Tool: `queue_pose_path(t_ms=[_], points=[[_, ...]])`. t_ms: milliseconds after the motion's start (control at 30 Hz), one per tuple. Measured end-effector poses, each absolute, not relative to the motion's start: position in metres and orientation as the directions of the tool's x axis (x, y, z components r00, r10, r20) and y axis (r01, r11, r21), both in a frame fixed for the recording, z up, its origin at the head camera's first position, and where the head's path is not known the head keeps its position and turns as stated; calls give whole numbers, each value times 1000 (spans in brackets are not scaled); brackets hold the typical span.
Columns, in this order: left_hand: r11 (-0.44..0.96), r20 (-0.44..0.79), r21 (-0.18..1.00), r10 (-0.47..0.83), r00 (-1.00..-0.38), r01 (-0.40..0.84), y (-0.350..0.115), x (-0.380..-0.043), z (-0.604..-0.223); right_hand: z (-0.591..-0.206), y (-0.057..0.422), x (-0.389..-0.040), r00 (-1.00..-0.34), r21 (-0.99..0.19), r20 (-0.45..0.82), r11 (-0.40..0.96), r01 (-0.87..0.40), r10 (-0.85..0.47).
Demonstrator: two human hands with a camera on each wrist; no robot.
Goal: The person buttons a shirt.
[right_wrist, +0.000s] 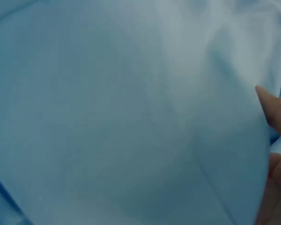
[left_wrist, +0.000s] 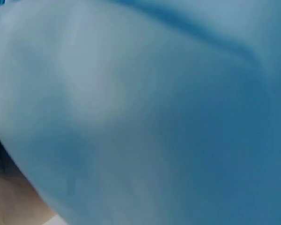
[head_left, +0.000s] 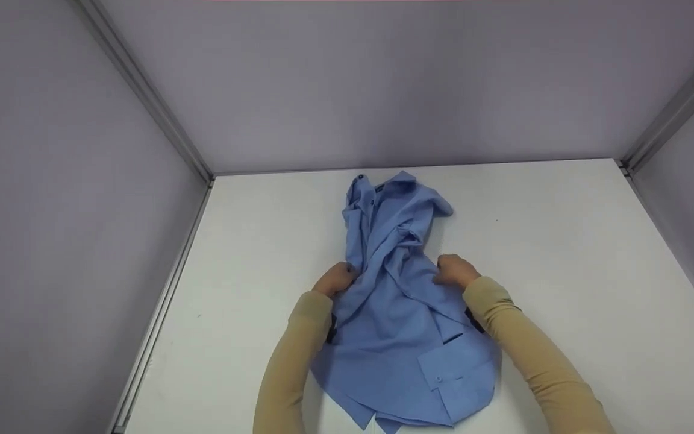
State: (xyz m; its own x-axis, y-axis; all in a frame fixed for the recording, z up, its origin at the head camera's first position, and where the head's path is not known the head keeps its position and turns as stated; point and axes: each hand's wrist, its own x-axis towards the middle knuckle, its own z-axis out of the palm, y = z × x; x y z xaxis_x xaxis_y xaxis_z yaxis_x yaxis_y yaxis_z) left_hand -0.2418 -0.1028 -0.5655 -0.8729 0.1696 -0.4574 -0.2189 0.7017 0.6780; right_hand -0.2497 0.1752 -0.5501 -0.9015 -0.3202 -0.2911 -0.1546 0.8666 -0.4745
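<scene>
A blue button-up shirt (head_left: 383,313) lies bunched and creased on the white table, its collar (head_left: 404,181) at the far end and its rounded hem toward the near side. My left hand (head_left: 336,278) grips the left edge of the cloth about midway along. Across from it, my right hand (head_left: 455,271) pinches the right edge, with curled fingers. Blue fabric (left_wrist: 131,112) fills most of the left wrist view and hides nearly all of that hand. In the right wrist view, a fingertip (right_wrist: 274,110) shows at the fabric's edge.
The white table (head_left: 564,241) is bounded by a grey back wall (head_left: 383,84) and by grey side walls. Metal rails (head_left: 166,295) run along the left border. A folded flap of shirt cloth (head_left: 461,374) with a small button sits at the near right.
</scene>
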Motion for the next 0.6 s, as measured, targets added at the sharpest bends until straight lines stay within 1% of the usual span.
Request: queue_pose_path(t_ms=[167,300,433,500,567,600], points=[[637,-459,733,207,-864,-236,-101,-238,-570,-552,178,-250,-912,-448,-239,871,-201,-333],[645,-411,743,229,-883,-178,-103,-237,-568,-549,183,-252,-920,-460,-188,858,-228,-345],[644,-371,744,174,-912,-180,-108,-242,-566,-543,193,-255,-940,-511,-145,837,-196,-309],[625,-319,765,156,-935,-157,-114,-243,-562,-539,199,-257,-952,-532,-118,828,-180,-283],[587,-225,804,161,-961,-90,-127,-256,-590,-536,208,-259,-966,-546,-83,822,-163,-246],[577,-212,812,152,-965,-87,-132,-259,-595,-534,213,-259,-972,-555,-65,818,-153,-225]])
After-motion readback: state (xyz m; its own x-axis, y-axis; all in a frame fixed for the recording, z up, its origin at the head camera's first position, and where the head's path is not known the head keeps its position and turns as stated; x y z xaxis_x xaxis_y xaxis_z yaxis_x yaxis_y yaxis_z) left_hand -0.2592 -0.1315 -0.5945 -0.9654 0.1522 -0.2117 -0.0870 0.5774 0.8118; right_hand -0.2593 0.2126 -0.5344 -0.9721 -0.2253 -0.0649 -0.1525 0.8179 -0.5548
